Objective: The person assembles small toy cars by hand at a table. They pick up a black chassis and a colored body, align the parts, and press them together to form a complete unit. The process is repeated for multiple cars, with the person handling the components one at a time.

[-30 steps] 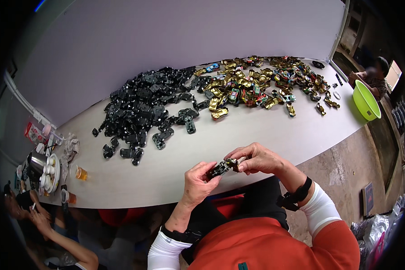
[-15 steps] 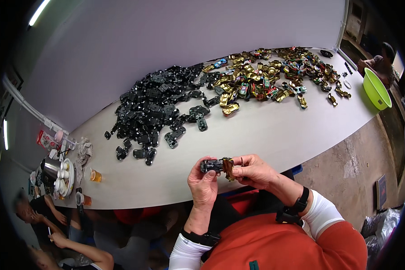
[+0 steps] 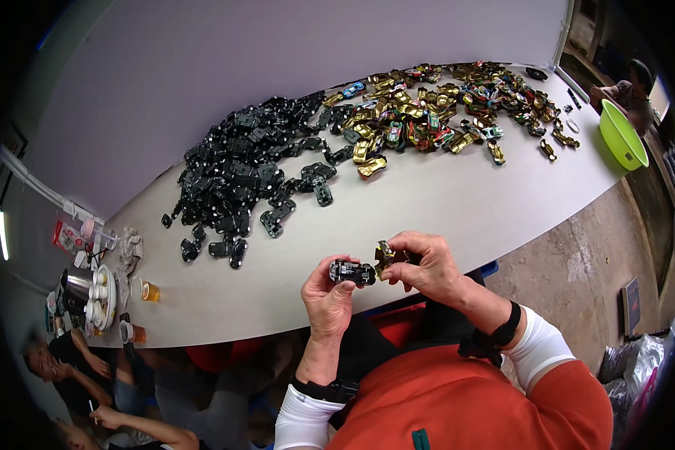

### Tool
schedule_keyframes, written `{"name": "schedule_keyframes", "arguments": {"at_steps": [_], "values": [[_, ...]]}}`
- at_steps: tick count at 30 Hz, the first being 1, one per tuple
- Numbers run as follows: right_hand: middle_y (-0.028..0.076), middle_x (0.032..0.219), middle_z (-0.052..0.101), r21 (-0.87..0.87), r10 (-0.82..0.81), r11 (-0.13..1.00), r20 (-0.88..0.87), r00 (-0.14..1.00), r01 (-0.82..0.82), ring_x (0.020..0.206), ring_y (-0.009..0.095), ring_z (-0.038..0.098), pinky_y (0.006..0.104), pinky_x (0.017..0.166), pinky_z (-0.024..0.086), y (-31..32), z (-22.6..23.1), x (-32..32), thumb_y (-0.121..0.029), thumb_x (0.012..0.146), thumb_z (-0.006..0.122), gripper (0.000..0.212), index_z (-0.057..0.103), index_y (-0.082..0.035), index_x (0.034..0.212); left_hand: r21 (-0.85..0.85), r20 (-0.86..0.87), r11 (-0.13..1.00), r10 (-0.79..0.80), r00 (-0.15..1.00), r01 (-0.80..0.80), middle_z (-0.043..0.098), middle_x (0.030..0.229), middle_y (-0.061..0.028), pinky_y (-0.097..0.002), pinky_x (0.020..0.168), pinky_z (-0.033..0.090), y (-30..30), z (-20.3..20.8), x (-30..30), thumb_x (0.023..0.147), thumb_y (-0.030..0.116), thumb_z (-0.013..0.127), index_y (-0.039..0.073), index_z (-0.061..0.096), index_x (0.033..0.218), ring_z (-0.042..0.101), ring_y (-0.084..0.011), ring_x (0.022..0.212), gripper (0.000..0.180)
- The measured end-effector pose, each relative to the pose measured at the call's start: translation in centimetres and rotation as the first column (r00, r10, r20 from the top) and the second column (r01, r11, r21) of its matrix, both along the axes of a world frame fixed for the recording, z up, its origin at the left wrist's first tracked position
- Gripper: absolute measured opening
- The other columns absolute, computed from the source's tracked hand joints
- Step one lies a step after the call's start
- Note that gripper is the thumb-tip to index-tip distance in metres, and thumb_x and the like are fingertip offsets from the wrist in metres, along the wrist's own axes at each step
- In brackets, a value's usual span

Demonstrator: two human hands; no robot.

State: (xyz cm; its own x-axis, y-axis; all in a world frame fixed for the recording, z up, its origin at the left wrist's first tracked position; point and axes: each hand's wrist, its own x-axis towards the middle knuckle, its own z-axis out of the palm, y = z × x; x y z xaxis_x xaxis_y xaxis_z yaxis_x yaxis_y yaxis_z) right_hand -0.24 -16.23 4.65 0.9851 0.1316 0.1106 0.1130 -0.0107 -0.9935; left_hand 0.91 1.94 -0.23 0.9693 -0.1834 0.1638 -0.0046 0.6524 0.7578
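My left hand [image 3: 327, 302] grips a black toy car chassis [image 3: 352, 272] with its wheels and underside showing, held over the table's front edge. Just right of it, my right hand [image 3: 425, 264] pinches a gold toy car body shell [image 3: 384, 257] between thumb and fingers. The shell is tilted up on edge beside the chassis end; whether the two touch I cannot tell. Beyond my hands lies a large heap of black car chassis [image 3: 236, 169]. To the right of that heap spreads a pile of gold and coloured car bodies [image 3: 416, 112].
A lime-green basin [image 3: 621, 135] stands at the table's right end. On the left are glasses of amber drink [image 3: 150, 291], a tray of white cups [image 3: 101, 296] and a crumpled cloth [image 3: 130, 251]. People [image 3: 90, 360] sit at the lower left; another person [image 3: 630, 94] is at the far right.
The gold shell has turned and shifted slightly away from the chassis, with my right hand raised a little. My left hand still holds the chassis. The whole view has shifted slightly.
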Motion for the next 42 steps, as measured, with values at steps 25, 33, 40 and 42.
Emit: {"name": "schedule_keyframes", "arguments": {"at_steps": [25,33,40,42], "values": [[0.011,0.083,0.055,-0.486,0.239,0.874,0.421,0.875,-0.005,0.072,0.031,0.059,0.0379,0.06,0.049,0.7,2.2,-1.0,-0.007,0.07,0.071,0.049,0.051,-0.012,0.113,0.027,0.144,0.998,-0.067,0.987,0.064,0.057,0.098,-0.0065,-0.0275,0.079,0.052,-0.6,0.9,-0.5,0.069,0.002,0.074,-0.002,0.061,0.103,0.059,-0.0166,0.089,0.037],[0.015,0.082,0.054,-0.589,0.391,0.793,0.296,0.872,-0.155,0.072,0.035,0.058,0.0396,0.059,0.049,-0.2,4.4,-1.6,-0.008,0.075,0.067,0.04,0.047,-0.006,0.11,0.118,0.161,0.986,-0.138,0.977,0.12,0.057,0.097,-0.0067,-0.0259,0.077,0.052,-1.0,1.5,-1.0,0.071,-0.002,0.072,-0.003,0.061,0.104,0.059,-0.0155,0.086,0.035],[0.017,0.084,0.056,-0.469,0.236,0.879,0.271,0.933,-0.086,0.074,0.036,0.059,0.04,0.06,0.049,-0.2,4.3,-2.3,-0.006,0.075,0.067,0.035,0.044,-0.002,0.101,0.28,0.108,0.938,-0.241,0.965,0.203,0.056,0.093,-0.0043,-0.0237,0.072,0.052,-1.1,4.1,-0.3,0.074,-0.001,0.07,-0.003,0.06,0.105,0.058,-0.0122,0.084,0.033],[0.017,0.085,0.056,-0.445,0.203,0.893,0.273,0.94,-0.064,0.074,0.036,0.059,0.0394,0.06,0.049,-0.1,3.9,-1.9,-0.006,0.073,0.068,0.036,0.045,-0.002,0.102,0.295,0.077,0.934,-0.236,0.969,0.204,0.056,0.092,-0.0038,-0.0232,0.071,0.051,-1.3,4.8,-0.3,0.076,-0.001,0.068,-0.003,0.059,0.106,0.058,-0.0114,0.084,0.031]]}}
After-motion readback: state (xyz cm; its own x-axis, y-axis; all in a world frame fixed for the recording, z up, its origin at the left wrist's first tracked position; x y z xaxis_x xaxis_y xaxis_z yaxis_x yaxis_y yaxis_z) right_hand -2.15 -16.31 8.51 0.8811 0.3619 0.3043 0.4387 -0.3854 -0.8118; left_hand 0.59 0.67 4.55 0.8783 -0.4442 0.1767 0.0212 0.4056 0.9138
